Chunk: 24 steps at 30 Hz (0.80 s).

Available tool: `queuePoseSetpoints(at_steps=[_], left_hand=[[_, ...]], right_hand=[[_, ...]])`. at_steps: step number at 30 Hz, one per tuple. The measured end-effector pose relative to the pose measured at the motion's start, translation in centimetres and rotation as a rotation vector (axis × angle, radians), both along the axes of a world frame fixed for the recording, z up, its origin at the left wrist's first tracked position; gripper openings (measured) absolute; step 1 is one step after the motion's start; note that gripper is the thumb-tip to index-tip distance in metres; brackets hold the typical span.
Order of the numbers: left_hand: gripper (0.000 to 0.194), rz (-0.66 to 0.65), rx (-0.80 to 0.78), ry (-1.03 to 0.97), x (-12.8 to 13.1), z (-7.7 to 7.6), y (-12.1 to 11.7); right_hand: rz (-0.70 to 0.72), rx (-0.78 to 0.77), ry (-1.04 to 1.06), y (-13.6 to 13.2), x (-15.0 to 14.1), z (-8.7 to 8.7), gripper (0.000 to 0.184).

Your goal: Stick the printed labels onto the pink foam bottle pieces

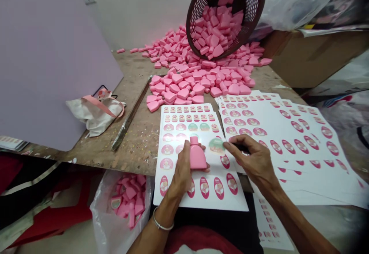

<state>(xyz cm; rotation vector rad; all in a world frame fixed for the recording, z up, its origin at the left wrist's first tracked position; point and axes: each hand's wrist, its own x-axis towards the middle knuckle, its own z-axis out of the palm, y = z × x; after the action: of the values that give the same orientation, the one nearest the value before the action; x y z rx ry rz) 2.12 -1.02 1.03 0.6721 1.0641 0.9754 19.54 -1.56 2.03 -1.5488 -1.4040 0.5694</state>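
At the near edge of a wooden workbench, the left hand, with a metal bangle on its wrist, is clamped around a pink plastic bottle. The bottle stands neck-up over a sticker sheet printed with round and oval labels. The right hand lies just beside the bottle, its thumb and forefinger close together at a round label, with a thin dark object beneath them; whether they pinch the label cannot be told.

Below the bench edge, at left, a white plastic bag holds more pink bottles, some bearing labels. To the right of the hands, further sticker sheets overlap in a fanned layer. Left of the sheets lie a metal strip and a canvas tote bag with pink handles, against a lilac board.

Beyond, a loose heap of pink bottles spreads across the bench, below a tilted brown plastic basket filled with more. A cardboard box stands at far right.
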Motion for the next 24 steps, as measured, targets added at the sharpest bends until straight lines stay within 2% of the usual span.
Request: queuePoseSetpoints(at_steps=[3,7,11,24], left_hand=[[0.065,0.028,-0.083,-0.181,-0.5,0.6,-0.3],[0.065,0.018,-0.093,-0.258,-0.9,1.4,-0.4],[0.067,-0.001,-0.103,-0.281,-1.1,1.8,-0.4],[0.061,-0.005,-0.123,-0.271,-1.1,2.5,-0.5]], right_hand=[[0.082,-0.033,0.046,-0.5,-1.4,0.8,0.025],[0.164,-0.009,0.06,-0.9,-3.1,1.2,0.023],[0.215,0.023,0.028,-0.8,-3.7,1.4,0.019],[0.256,0.032,-0.001,-0.6,-4.1,0.8,0.019]])
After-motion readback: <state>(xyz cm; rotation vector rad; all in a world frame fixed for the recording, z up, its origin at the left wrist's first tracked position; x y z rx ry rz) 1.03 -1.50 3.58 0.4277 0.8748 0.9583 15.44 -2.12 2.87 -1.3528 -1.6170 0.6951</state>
